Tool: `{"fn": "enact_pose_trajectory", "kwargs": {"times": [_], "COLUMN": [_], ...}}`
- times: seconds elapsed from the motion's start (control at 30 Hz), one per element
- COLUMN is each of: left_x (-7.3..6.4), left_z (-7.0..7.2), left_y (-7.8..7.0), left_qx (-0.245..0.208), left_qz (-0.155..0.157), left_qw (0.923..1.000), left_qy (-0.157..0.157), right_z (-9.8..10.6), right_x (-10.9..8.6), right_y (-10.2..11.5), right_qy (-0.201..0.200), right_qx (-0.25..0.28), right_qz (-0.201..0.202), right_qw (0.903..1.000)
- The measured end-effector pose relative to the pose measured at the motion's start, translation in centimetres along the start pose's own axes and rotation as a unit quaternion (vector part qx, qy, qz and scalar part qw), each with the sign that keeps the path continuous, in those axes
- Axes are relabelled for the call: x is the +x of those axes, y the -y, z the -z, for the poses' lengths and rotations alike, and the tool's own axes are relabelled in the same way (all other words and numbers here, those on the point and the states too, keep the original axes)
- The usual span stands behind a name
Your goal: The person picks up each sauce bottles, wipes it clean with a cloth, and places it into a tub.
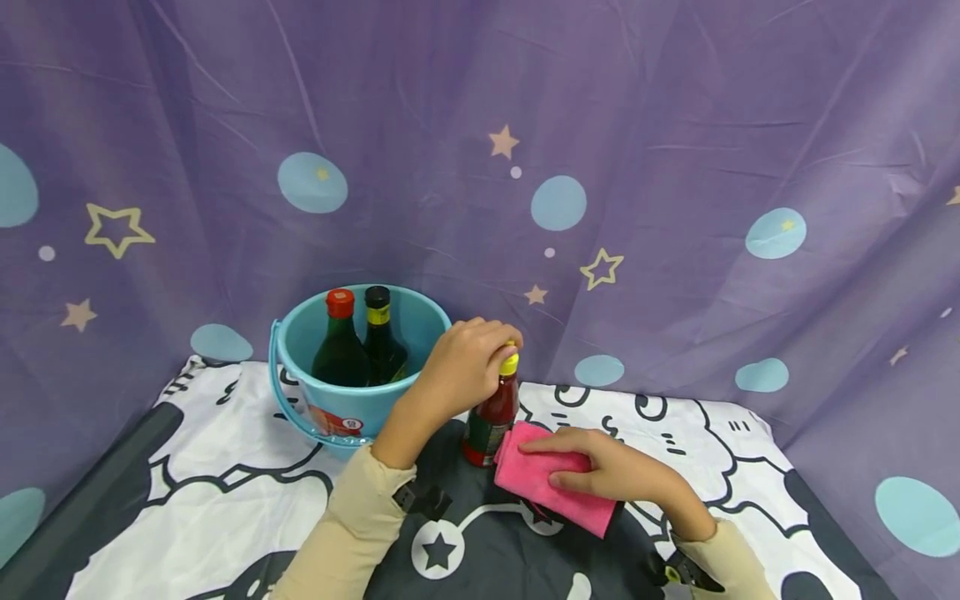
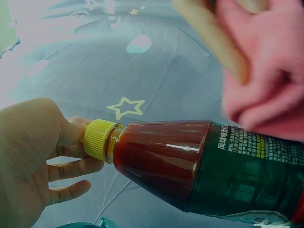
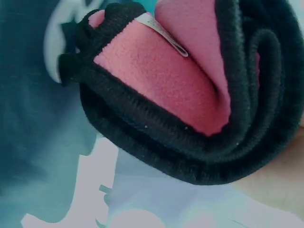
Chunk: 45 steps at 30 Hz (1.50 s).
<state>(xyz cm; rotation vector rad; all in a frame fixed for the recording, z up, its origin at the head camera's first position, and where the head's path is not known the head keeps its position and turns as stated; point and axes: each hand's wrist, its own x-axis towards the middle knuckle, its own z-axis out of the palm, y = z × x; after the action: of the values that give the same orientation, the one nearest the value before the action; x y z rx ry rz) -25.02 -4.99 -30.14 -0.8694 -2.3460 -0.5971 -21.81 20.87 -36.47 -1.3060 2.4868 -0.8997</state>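
My left hand (image 1: 467, 367) pinches the yellow cap (image 2: 99, 140) of a bottle of red sauce (image 1: 497, 417) from above. In the head view the bottle stands upright on the printed cloth, its green label (image 2: 242, 175) partly hidden by a folded pink towel (image 1: 551, 482). That towel is in the grip of my right hand (image 1: 622, 468), at the bottle's right side. Dark edging (image 3: 156, 147) and a small white tag (image 3: 164, 34) on the towel show in the right wrist view. Whether the towel touches the bottle, I cannot tell.
A light-blue bucket (image 1: 360, 404) with a handle stands left of the bottle. Inside are two dark bottles, one with a red cap (image 1: 340, 303), the other with a black cap (image 1: 377, 297). Behind hangs a purple curtain (image 1: 450, 208); a black-and-white cloth (image 1: 247, 492) covers the surface.
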Motion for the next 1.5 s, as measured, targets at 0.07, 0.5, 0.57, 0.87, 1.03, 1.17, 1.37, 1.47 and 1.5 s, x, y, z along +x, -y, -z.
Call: {"fn": "enact_pose_trajectory", "kwargs": {"times": [0.07, 0.5, 0.57, 0.87, 1.03, 1.17, 1.37, 1.47, 1.5], "left_x": [0.0, 0.2, 0.2, 0.1, 0.1, 0.1, 0.3, 0.3, 0.3], "left_z": [0.0, -0.1, -0.1, 0.0, -0.1, -0.1, 0.0, 0.0, 0.0], "left_y": [0.0, -0.3, -0.3, 0.0, 0.0, -0.1, -0.1, 0.0, 0.0], "left_qx": [0.0, 0.026, 0.033, 0.038, 0.03, 0.031, 0.042, 0.045, 0.045], "left_qz": [0.001, -0.005, -0.011, -0.011, -0.021, -0.023, -0.023, -0.021, -0.02], "left_qw": [1.0, 0.9997, 0.9994, 0.9989, 0.9989, 0.9989, 0.9987, 0.9987, 0.9988], "left_qy": [0.001, 0.004, 0.0, -0.024, -0.029, -0.026, -0.016, -0.012, -0.01], "right_z": [0.8, 5.7, 5.5, 3.4, 2.5, 2.0, 1.5, 1.2, 1.2], "right_x": [-0.3, -1.4, -1.3, 0.9, 1.8, 2.2, 2.7, 2.9, 3.0], "right_y": [0.5, 4.1, 4.4, 4.2, 3.3, 2.6, 1.8, 1.5, 1.4], "right_qy": [-0.015, -0.257, -0.316, -0.365, -0.346, -0.333, -0.322, -0.323, -0.321], "right_qx": [-0.007, 0.026, 0.054, 0.123, 0.113, 0.124, 0.111, 0.1, 0.099], "right_qz": [-0.004, 0.03, 0.043, 0.068, 0.037, 0.023, 0.027, 0.035, 0.035], "right_qw": [0.9999, 0.9656, 0.9461, 0.9205, 0.9305, 0.9346, 0.9397, 0.9404, 0.9413]}}
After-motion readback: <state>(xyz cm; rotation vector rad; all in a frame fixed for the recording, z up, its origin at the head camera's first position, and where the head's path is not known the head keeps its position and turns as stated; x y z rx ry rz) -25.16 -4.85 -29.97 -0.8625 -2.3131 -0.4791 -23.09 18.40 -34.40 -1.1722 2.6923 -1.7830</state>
